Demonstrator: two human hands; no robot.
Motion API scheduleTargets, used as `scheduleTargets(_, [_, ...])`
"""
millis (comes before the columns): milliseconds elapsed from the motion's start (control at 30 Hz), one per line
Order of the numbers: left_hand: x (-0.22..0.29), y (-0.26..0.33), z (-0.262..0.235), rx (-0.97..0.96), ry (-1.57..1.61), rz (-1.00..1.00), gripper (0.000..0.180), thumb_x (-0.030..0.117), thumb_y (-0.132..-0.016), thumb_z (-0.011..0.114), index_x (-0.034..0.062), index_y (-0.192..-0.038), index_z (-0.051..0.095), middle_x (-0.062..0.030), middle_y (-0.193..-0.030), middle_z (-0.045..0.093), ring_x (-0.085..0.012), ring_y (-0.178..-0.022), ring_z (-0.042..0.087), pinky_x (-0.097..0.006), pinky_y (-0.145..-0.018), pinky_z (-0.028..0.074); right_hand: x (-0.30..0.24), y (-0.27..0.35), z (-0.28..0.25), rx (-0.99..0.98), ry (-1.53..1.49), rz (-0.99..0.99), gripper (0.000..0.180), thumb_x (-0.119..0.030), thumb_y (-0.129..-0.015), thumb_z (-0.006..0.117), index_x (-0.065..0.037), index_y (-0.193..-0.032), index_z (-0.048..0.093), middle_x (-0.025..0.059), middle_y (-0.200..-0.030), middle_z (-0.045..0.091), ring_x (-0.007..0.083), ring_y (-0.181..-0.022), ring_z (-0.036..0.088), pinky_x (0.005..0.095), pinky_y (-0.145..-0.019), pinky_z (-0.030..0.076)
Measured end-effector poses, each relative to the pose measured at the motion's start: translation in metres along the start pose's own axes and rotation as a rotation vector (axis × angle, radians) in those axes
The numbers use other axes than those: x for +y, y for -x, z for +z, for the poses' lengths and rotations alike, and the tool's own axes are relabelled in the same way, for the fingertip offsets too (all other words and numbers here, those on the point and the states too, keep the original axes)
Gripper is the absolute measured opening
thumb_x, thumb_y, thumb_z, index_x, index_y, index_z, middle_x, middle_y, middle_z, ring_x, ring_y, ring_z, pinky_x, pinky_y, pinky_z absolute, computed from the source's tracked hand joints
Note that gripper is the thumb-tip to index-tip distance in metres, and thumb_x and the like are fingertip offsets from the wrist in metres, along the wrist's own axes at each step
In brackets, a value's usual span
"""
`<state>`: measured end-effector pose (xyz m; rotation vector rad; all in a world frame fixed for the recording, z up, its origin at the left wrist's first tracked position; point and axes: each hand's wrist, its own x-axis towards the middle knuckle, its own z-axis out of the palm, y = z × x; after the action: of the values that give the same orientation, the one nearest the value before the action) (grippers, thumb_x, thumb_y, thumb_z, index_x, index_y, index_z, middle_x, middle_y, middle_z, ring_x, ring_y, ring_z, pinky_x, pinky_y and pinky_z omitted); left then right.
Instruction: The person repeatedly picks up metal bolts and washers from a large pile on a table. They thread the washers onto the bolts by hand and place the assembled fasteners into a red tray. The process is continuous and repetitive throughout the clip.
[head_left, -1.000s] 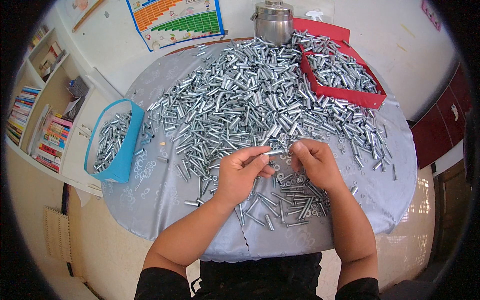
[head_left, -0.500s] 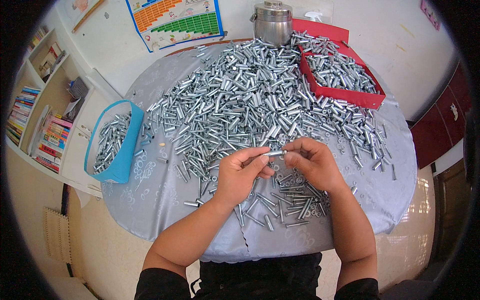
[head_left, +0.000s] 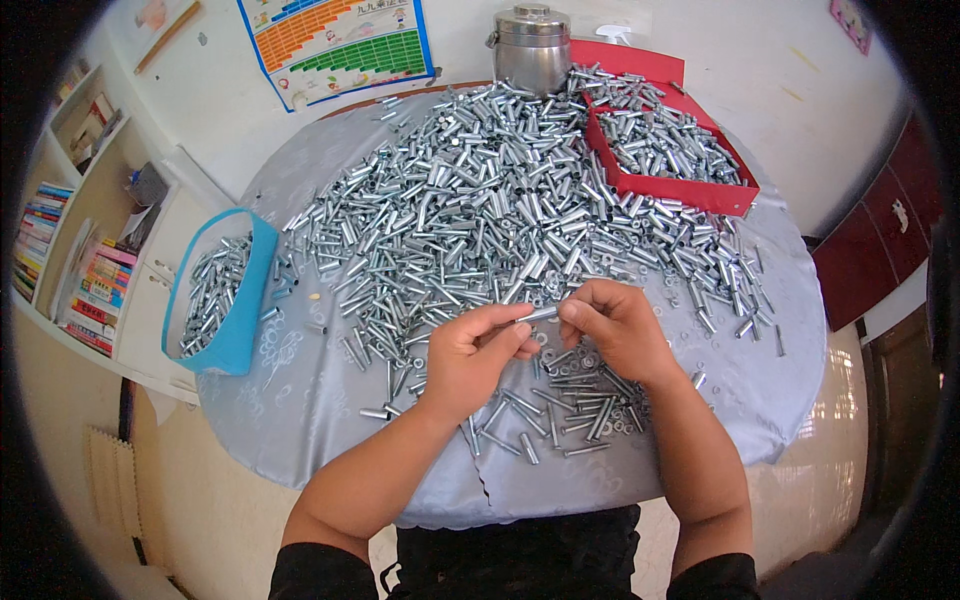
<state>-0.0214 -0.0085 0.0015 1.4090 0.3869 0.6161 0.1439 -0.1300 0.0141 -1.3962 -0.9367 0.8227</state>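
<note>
Slim silver cylindrical metal piece point(head_left: 540, 314) sits, in the head view, between the two hands, above the near part of a round desk point(head_left: 765, 390). The left hand point(head_left: 466, 362) pinches one end with thumb and fingers; the right hand point(head_left: 618, 332) is closed on the other end. Patterned silver-grey satin cloth point(head_left: 300, 400) covers the desk. Across it spreads a wide heap of shiny metal tubes and bolts point(head_left: 460, 210), with more bolts and nuts point(head_left: 590, 400) below the hands. A light-blue open bin point(head_left: 245, 310) at the left and a red open box point(head_left: 680, 192) at the far right hold similar pieces; beside the box stands a lidded stainless-steel pot point(head_left: 533, 60). Around are a white wall point(head_left: 720, 50) with a blue-bordered chart point(head_left: 340, 55), white shelves point(head_left: 155, 310) of books point(head_left: 98, 300), a dark-red cabinet point(head_left: 870, 250) and a pale glossy floor point(head_left: 815, 490).
</note>
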Motion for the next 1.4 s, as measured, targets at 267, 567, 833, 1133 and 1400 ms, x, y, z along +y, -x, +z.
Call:
scheduleTargets(267, [-0.005,0.001,0.003,0.03,0.055,0.003,0.03,-0.003,-0.089,0.061,-0.0031,-0.119,0.061,-0.0137,-0.105,0.068,-0.016,-0.082,0.069,-0.027,-0.072,0.057,-0.001,-0.001,0.004,0.056,-0.141,0.061,0.018,-0.016,-0.093,0.063,0.002,-0.089,0.063,0.0055,-0.074,0.065,0.0108,-0.064,0.061,0.0248,-0.059,0.05])
scheduleTargets(567, [-0.001,-0.007,-0.005,0.195,0.061,0.12,0.031,0.001,-0.093,0.055,-0.0007,-0.123,0.056,-0.0137,-0.114,0.065,-0.0145,-0.074,0.066,-0.028,-0.066,0.057,-0.007,-0.008,-0.033,0.356,-0.387,-0.054,0.03,-0.025,-0.096,0.058,0.003,-0.106,0.061,0.0123,-0.09,0.068,0.0203,-0.079,0.067,0.0306,-0.073,0.054])
scheduleTargets(833, [0.0,-0.009,-0.008,0.277,0.03,0.149,0.025,0.004,-0.093,0.057,-0.0013,-0.117,0.06,-0.012,-0.105,0.068,-0.0137,-0.072,0.065,-0.027,-0.064,0.055,-0.007,-0.01,-0.03,0.38,-0.408,-0.096,0.038,-0.03,-0.098,0.055,0.005,-0.111,0.061,0.014,-0.093,0.069,0.021,-0.082,0.069,0.0318,-0.075,0.055])
scheduleTargets(1133, [0.015,-0.019,-0.028,0.458,-0.015,0.219,0.017,0.004,-0.09,0.061,-0.002,-0.106,0.066,-0.0088,-0.09,0.07,-0.0076,-0.059,0.054,-0.021,-0.053,0.046,-0.003,-0.007,-0.023,0.412,-0.216,-0.027,0.024,-0.02,-0.095,0.059,0.002,-0.094,0.066,0.0066,-0.076,0.066,0.0124,-0.064,0.061,0.0261,-0.062,0.051])
scheduleTargets(1400, [0.002,-0.021,-0.031,0.36,-0.576,0.361,0.016,0.004,-0.084,0.069,0.0038,-0.099,0.072,-0.0025,-0.088,0.067,-0.0073,-0.073,0.056,-0.021,-0.069,0.046,-0.003,-0.007,-0.021,0.39,-0.139,-0.036,0.022,-0.019,-0.094,0.06,0.002,-0.093,0.067,0.007,-0.076,0.067,0.0119,-0.063,0.06,0.0254,-0.06,0.049])
